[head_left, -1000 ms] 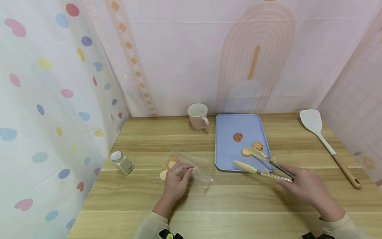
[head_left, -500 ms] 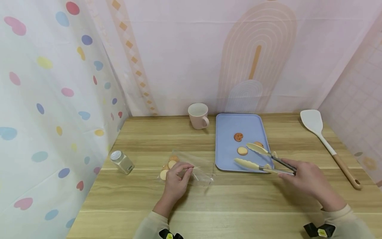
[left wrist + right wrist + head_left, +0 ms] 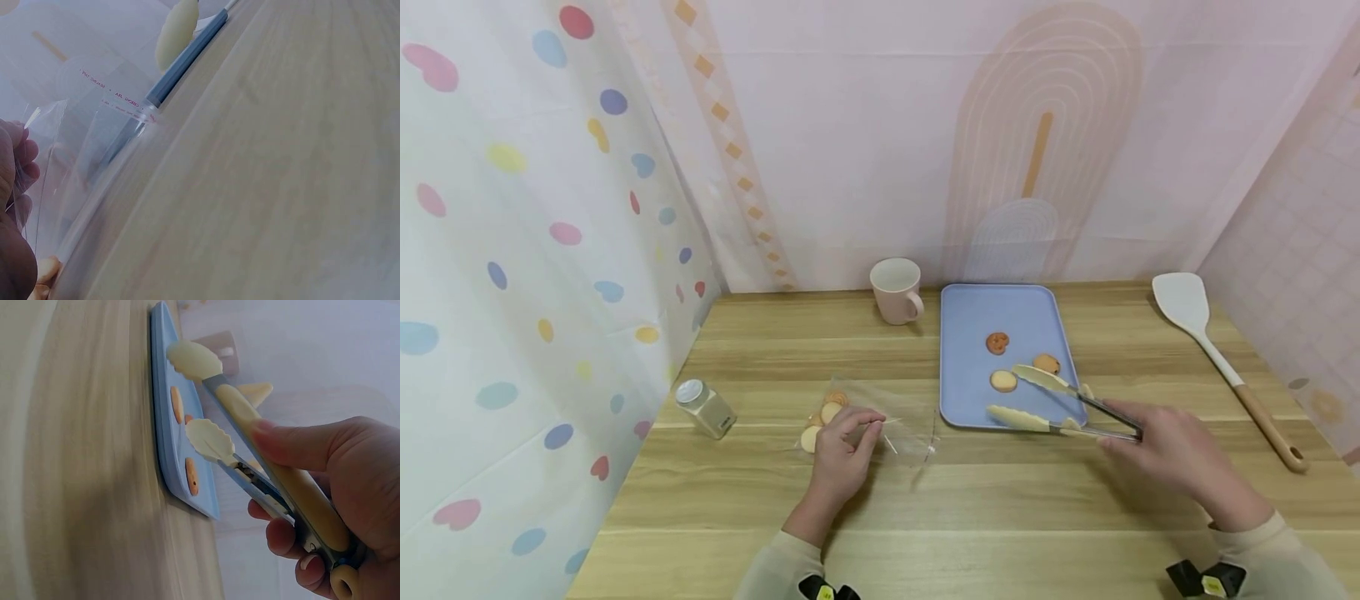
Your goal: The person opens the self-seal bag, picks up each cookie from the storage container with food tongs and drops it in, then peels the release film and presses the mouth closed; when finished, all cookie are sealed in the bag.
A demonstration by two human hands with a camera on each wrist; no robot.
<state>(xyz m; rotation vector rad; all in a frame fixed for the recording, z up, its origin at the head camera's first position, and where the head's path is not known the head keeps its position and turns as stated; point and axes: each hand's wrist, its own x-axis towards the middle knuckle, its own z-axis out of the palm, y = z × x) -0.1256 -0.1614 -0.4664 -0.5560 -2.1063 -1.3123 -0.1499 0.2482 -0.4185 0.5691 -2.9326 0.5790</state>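
Observation:
My left hand (image 3: pixel 844 454) pinches the upper layer of a clear plastic bag (image 3: pixel 910 425), lifting it a little. Inside the bag's left part lie several cookies (image 3: pixel 832 412). In my right hand (image 3: pixel 1172 454) I grip a pair of tongs (image 3: pixel 275 469) with cream scalloped tips, spread apart and holding nothing. The tips hover over the near right part of a blue tray (image 3: pixel 962 333). On that tray lie a reddish-brown cookie (image 3: pixel 997 342), a pale round cookie (image 3: pixel 1003 381) just left of the upper tip, and a brown cookie (image 3: pixel 1047 364) behind it.
A pink mug (image 3: pixel 897 292) stands at the back, left of the tray. A clear jar with a white lid (image 3: pixel 706 408) lies tilted at the left. A white spatula with a wooden handle (image 3: pixel 1228 371) rests at the right. Curtains close off the back and sides.
The pale cookie now lies free, slightly left of where the tongs touched it. The tongs shifted a little and stay spread. My left hand holds its place on the bag.

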